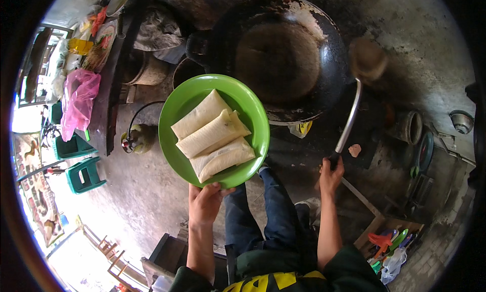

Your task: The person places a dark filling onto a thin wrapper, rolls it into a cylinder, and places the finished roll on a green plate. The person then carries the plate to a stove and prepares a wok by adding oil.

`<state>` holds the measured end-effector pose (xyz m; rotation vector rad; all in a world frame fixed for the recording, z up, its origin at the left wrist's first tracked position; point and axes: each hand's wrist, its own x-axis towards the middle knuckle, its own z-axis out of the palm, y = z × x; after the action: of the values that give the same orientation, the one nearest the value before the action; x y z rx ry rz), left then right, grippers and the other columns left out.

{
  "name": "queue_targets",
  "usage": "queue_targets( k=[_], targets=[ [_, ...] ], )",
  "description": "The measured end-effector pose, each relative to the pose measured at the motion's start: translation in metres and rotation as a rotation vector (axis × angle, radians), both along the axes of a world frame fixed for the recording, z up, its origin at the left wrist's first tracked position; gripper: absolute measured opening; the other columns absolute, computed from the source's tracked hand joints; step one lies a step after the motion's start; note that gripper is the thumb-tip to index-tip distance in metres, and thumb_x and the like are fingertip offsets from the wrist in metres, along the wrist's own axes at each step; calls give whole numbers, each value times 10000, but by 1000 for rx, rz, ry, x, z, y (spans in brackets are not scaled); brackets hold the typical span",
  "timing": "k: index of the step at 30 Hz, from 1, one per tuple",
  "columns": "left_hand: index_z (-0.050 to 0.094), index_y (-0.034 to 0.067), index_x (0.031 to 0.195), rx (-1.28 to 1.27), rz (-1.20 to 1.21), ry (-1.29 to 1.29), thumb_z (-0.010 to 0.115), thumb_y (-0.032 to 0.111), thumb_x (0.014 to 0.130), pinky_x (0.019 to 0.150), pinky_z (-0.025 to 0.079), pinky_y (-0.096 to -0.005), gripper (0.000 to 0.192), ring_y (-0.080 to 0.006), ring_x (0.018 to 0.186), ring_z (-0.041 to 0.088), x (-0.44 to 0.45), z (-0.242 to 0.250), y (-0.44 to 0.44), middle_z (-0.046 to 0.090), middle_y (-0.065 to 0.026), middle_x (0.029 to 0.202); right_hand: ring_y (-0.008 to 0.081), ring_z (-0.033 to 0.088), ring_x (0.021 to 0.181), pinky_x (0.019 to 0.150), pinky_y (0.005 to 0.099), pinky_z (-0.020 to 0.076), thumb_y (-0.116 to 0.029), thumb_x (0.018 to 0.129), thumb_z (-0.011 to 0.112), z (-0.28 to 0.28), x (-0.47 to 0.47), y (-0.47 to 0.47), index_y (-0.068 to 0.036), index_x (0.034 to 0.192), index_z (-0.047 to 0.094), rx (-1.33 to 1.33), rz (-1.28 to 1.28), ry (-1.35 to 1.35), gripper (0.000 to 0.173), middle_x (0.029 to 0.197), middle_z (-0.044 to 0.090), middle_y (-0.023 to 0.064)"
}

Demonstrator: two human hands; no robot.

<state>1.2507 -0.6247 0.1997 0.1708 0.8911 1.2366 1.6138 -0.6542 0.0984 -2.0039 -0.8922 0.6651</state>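
Observation:
My left hand point(208, 201) grips the near rim of a green plate point(169, 140), thumb on top. Several pale, uncooked-looking wrapped rolls point(209, 134) lie on it, some overlapping. In my right hand point(331, 174) is the dark grip of a long-handled ladle or skimmer point(350, 121). Its metal shaft points away from me, and the blurred round head point(366, 59) is beside the wok's right rim. A large blackened wok point(277, 60) sits beyond the plate, which overlaps its near left edge from this view. Whether the wok's brown bottom holds oil cannot be told.
A gas cylinder point(142, 138) with a hose stands on the floor at left, near green plastic stools point(84, 176). A dark table point(110, 87) bears a pink plastic bag point(79, 98). At lower right, a wooden box point(370, 231) holds colourful plastic items. A bucket point(412, 128) lies farther right.

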Motion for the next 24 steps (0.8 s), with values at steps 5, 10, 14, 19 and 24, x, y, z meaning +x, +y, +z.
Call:
queue_targets(
  k=[5, 10, 14, 19, 24],
  targets=[
    [450, 5, 1447, -26, -18, 52, 562, -11, 932, 827, 660, -425, 527, -315, 1095, 703, -2, 1, -4, 625, -196, 1339, 139, 575, 675, 578, 287, 487, -208, 934, 625, -62, 39, -21, 48, 1224, 587, -48, -358, 136, 389, 828, 616, 95],
    [453, -5, 1440, -34, -4, 78, 583, 5, 940, 820, 662, -424, 516, -312, 1088, 703, -4, -1, -8, 625, -201, 1335, 377, 693, 848, 778, 503, 554, -330, 952, 638, -142, 81, -23, 112, 1105, 681, -201, -433, -464, 469, 1033, 706, 271],
    [456, -14, 1435, -61, -11, 101, 576, -6, 937, 815, 664, -421, 511, -312, 1080, 706, -1, -8, -9, 628, -210, 1324, 442, 697, 1066, 936, 538, 557, -391, 958, 642, -188, 93, -10, 104, 1223, 678, -420, -506, -452, 563, 1246, 681, 298],
    [453, -24, 1434, -83, -22, 86, 561, -19, 924, 794, 670, -421, 521, -323, 1054, 717, 5, -15, -12, 632, -220, 1312, 443, 677, 1152, 1001, 522, 553, -449, 955, 639, -210, 94, 5, 73, 1329, 644, -556, -529, -412, 642, 1303, 666, 280],
    [426, -34, 1448, -103, -31, 80, 553, -23, 918, 786, 673, -428, 545, -339, 1040, 721, 8, -17, -13, 629, -227, 1312, 425, 667, 1180, 1026, 506, 537, -467, 960, 619, -218, 93, 7, 53, 1367, 622, -606, -512, -416, 660, 1323, 661, 266]
  ],
)
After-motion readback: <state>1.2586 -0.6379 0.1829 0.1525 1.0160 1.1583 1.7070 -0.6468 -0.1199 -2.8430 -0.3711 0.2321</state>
